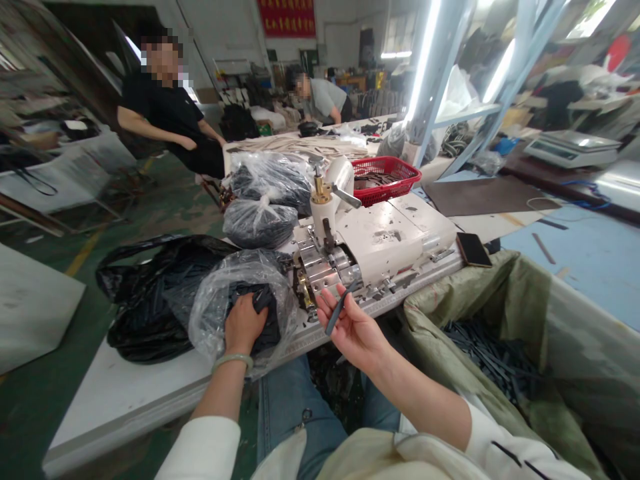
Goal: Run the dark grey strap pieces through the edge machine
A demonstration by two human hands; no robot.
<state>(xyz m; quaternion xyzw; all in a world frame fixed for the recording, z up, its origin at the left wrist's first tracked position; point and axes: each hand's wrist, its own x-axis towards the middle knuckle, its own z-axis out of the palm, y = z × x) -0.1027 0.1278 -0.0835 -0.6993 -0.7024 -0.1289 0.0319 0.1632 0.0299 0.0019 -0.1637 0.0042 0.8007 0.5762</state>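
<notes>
My left hand (246,325) reaches into a clear plastic bag (207,313) on the table, its fingers closed on dark grey strips (269,327). Some of those fingertips are hidden among the strips. In front of the machine, my right hand (356,328) is turned palm up. A single dark grey strip (338,313) lies across its fingers, pinched under the thumb. Just beyond that hand is the metal working head (327,263) of a white machine (400,233) that looks like a skiving machine.
A black plastic bag (145,333) of strips lies at left, with tied clear bags (260,223) behind. At right, a greenish sack (425,313) holds many strips. A phone (473,249) lies beside the machine; a red basket (387,190) stands behind it. Two people are further back.
</notes>
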